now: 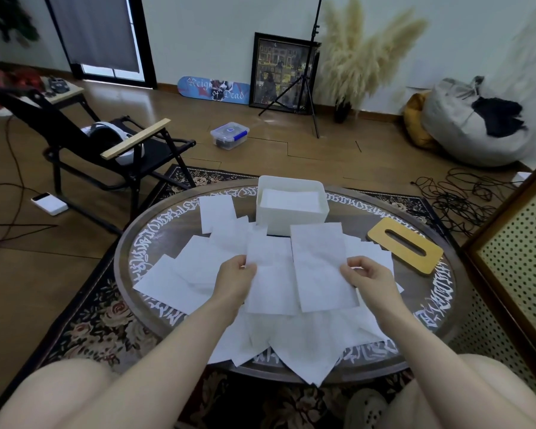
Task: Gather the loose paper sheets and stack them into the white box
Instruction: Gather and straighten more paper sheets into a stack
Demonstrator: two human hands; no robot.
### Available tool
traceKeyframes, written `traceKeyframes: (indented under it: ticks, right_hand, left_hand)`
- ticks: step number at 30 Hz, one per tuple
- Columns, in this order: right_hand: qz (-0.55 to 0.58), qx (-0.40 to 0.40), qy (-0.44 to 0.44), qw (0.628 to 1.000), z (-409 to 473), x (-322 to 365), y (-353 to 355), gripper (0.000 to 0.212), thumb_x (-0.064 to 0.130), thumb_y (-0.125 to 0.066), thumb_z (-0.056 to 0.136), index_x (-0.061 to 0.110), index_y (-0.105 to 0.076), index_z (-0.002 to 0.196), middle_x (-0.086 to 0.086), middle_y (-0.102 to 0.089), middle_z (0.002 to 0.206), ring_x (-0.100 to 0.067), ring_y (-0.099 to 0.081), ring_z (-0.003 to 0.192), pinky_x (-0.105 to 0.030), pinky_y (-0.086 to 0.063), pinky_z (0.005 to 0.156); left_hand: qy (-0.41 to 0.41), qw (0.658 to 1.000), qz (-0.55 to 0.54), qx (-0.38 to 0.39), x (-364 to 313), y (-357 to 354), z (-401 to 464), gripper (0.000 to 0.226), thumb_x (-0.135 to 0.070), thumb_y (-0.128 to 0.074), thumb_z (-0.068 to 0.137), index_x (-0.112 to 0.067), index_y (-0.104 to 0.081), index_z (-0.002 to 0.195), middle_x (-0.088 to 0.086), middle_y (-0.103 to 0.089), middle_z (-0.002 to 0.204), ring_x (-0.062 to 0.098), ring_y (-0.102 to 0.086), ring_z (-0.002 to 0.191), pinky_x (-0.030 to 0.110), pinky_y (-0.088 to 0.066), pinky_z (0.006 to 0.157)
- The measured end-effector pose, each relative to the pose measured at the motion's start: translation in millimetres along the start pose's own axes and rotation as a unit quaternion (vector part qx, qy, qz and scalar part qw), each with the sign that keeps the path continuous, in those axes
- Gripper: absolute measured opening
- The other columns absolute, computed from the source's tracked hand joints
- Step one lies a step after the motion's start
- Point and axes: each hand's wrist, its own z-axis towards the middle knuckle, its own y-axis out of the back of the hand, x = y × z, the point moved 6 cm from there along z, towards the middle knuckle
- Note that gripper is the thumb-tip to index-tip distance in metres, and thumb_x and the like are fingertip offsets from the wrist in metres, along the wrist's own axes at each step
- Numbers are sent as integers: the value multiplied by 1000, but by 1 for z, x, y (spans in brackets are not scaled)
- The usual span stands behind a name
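Head view is looking down at a round worktop (155, 230) with white writing around its rim. The left hand (234, 275) is pinching the left edge of one paper sheet (271, 274) between thumb and fingers. The right hand (369, 274) is pinching the right edge of a second paper sheet (321, 267), with its fingers curled onto the paper. The two held sheets are lying side by side between the hands, and the right one is overlapping the left one a little.

More loose paper sheets (192, 267) are lying spread out under and around both hands, some to the left of the left hand, some just past the right hand, and some hanging over the near rim of the worktop below the wrists.

The white box (291, 216) is standing on the worktop beyond the hands, just behind the top of the held sheets. Some paper is already lying flat inside it.

A yellow wooden lid with a slot (406, 247) is lying to the right of the right hand, beside the box.

A black folding chair (75, 140) is standing on the floor far off to the left.
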Motion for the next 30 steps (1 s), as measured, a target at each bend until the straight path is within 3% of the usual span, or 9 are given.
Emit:
traceKeyframes:
  ticks: [6,9,13,20,24,27,30]
  right_hand:
    - [31,22,-1,999,-7,0,-22,10,10,-61,92,14,-64,83,2,-69,64,-5,-63,54,-18,-47,52]
    - [13,26,14,999,-7,1,-30,11,8,-60,92,12,-63,82,5,-68,58,-2,-61,49,-15,-44,47]
    - [-26,32,26,999,-7,-1,-39,11,9,-60,91,14,-63,82,5,-67,58,0,-59,50,-19,-44,53]
    - [-48,27,29,998,-4,-5,-38,7,13,-62,91,15,-65,84,1,-68,65,-4,-60,55,-25,-45,60]
    - [-47,27,22,998,-3,-9,-37,8,13,-63,89,16,-66,82,-8,-70,68,-13,-60,58,-32,-45,63]
    - [-56,30,25,998,-3,-8,-37,8,14,-63,90,17,-66,83,-6,-70,67,-11,-62,59,-31,-48,63]
    - [-57,38,32,997,-3,-7,-38,5,14,-65,89,17,-65,85,0,-66,66,-10,-60,63,-28,-45,64]
  left_hand:
    - [30,998,-21,45,7,-23,-5,24,-14,-40,100,-7,-63,102,15,-68,102,25,-63,83,38,-55,76]
    - [33,995,-64,62,5,-28,-7,23,-16,-42,101,-15,-64,99,7,-70,100,23,-65,84,36,-55,72]
    - [37,992,-100,74,2,-32,-10,21,-20,-44,101,-19,-65,99,3,-71,99,22,-66,83,32,-53,63]
    - [36,988,-128,79,-1,-32,-11,24,-21,-41,102,-17,-65,101,3,-68,94,22,-63,78,32,-52,62]
    - [42,984,-142,95,-2,-34,-12,26,-33,-44,100,-17,-64,102,4,-69,97,21,-65,77,29,-51,61]
    - [15,988,-112,102,-2,-34,-12,18,-20,-56,95,-16,-62,112,4,-70,105,21,-67,85,30,-52,66]
    - [0,990,-104,97,-2,-33,-11,25,-3,-55,92,-18,-62,111,2,-71,103,20,-68,87,31,-54,70]
